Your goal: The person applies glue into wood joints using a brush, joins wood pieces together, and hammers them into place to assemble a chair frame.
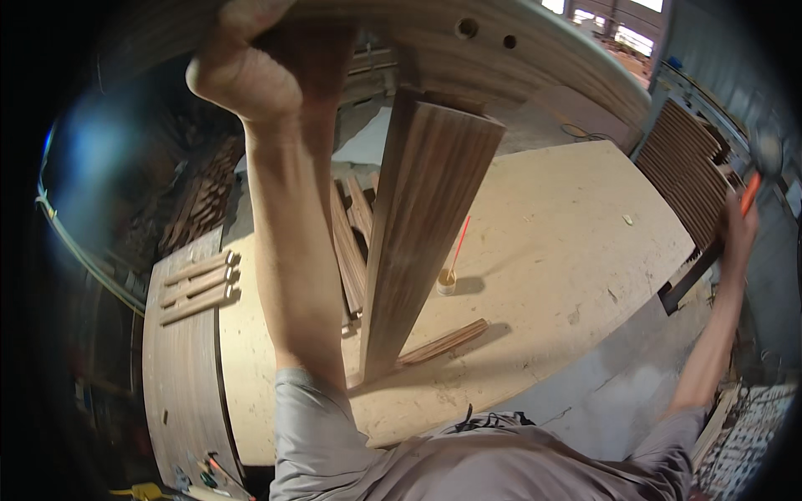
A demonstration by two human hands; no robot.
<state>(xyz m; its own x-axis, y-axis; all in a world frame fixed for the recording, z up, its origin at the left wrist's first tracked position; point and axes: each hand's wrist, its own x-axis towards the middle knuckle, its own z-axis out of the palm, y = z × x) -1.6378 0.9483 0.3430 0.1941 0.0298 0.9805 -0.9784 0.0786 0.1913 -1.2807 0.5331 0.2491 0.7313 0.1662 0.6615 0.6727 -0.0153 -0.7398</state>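
Note:
A long, curved brown wooden panel (543,50) with two round holes spans the top of the view. Against it, near one end, my left hand (246,71) is raised with the wrist bent; its fingers run past the upper edge and are mostly hidden. From the panel a broad wooden board (434,184) comes down to the worktable, standing tilted. Far out to the right, my right hand (739,221) is closed round the orange handle of a hammer (751,190). The hammer's head is blurred and lifted away from the panel.
On the pale worktable (576,242) stand a small cup (447,282) with a red stick and a loose wooden strip (444,342). Several slats (349,250) lie behind the board. Short wooden pieces (196,288) rest at the left. Stacked boards (685,159) stand beyond the right corner.

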